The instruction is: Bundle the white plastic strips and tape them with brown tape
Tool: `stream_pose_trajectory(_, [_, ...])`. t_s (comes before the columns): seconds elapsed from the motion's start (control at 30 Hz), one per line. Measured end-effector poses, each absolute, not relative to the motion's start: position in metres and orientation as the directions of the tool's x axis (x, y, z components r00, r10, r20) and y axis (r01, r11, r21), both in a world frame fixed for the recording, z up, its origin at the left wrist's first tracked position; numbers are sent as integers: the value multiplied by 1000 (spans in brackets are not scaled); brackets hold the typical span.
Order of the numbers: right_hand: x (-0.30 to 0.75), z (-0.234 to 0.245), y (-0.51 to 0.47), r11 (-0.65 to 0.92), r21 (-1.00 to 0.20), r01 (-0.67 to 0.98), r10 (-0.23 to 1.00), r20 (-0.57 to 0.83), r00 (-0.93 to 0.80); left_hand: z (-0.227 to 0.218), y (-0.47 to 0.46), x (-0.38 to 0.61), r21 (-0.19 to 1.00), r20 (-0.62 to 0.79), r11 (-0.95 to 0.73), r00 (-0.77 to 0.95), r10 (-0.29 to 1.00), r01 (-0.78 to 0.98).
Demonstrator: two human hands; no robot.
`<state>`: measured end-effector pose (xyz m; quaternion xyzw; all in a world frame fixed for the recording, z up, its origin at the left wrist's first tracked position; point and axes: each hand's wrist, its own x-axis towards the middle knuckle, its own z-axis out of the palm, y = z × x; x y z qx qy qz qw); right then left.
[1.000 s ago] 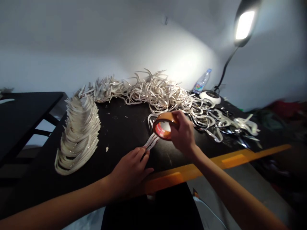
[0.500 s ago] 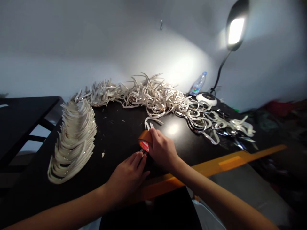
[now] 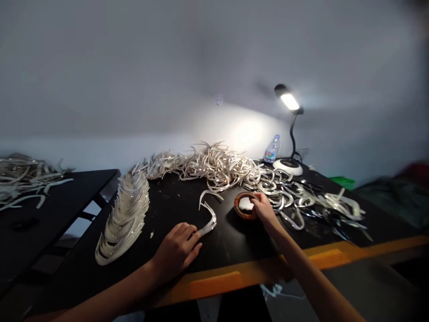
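My left hand (image 3: 177, 250) rests on the black table (image 3: 174, 210), its fingers pressed down on the near end of a small bundle of curved white strips (image 3: 209, 213). My right hand (image 3: 264, 209) reaches forward and touches the near rim of a brown tape roll (image 3: 244, 205) that lies flat on the table. Its fingers curl round the roll's edge. The bundle arcs away from my left fingertips towards the big pile.
A neat fanned row of white curved strips (image 3: 125, 217) lies at the left. A tangled heap of strips (image 3: 217, 167) covers the back, with shinier ones (image 3: 301, 197) at the right. A desk lamp (image 3: 290, 129) and a water bottle (image 3: 271, 150) stand at the back right. An orange edge (image 3: 214, 284) runs along the table's front. A second table (image 3: 43, 197) holds more strips.
My right hand has carried the tape roll away from the bundle's near end and laid it flat further back and to the right. The left hand stays on the bundle. The view has tilted up.
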<state>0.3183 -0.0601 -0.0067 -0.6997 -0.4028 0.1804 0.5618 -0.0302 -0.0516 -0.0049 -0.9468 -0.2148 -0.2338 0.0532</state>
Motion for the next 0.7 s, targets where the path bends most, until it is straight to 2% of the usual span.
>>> stream_pose_trajectory(0.1, [330,-10,-56,-101,-833,543,810,248,531,0,-55,-5,-28,489,-808,714,502,588])
stream_pose_trajectory(0.17, [334,-8,-50,-114,-741,662,857,264,443,4,-60,18,-33,424,-721,663,617,692])
stream_pose_trajectory(0.27, [336,3,-39,-96,-593,800,930,233,285,11,-63,55,82,293,-598,554,779,797])
stream_pose_trajectory(0.37, [323,20,-30,-27,-460,887,950,265,166,15,-56,84,297,172,-502,471,865,812])
stream_pose_trajectory(0.43, [301,34,-28,62,-388,920,945,320,71,14,-46,93,370,132,-458,442,887,808])
stream_pose_trajectory(0.5, [272,44,-30,246,-210,946,913,379,-153,12,-36,94,424,77,-434,446,892,795])
stream_pose_trajectory(0.53, [258,46,-33,287,-176,942,910,358,-210,11,-32,91,451,44,-424,455,889,785])
stream_pose_trajectory(0.63, [225,42,-41,351,-167,921,892,360,-274,10,-28,76,523,-22,-405,487,873,750])
stream_pose_trajectory(0.7, [216,32,-45,472,-147,869,832,401,-384,12,-31,63,560,-32,-405,507,861,723])
